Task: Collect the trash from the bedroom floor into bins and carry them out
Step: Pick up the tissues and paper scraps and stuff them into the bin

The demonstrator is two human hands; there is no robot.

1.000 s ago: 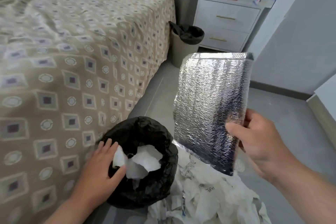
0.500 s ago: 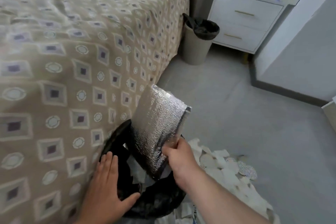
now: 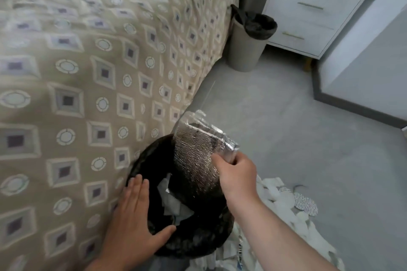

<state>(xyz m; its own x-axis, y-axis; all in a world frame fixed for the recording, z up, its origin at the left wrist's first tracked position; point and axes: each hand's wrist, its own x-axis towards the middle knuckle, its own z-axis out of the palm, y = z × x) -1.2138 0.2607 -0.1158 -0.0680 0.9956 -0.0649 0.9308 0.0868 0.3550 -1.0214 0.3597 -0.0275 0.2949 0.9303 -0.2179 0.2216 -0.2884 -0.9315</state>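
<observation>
Bin holds white paper; right hand grips foil pouch in its mouth, flat left hand touches rim.

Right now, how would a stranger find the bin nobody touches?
Follow the bed to its far corner, next to the white nightstand. The tall beige bin stands there on the floor. Unlike the near bin, it is untouched and no silver pouch sticks out.

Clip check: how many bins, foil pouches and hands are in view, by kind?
Bins: 2, near bin, far bin
Foil pouches: 1, foil pouch
Hands: 2, left hand, right hand
Total: 5
</observation>
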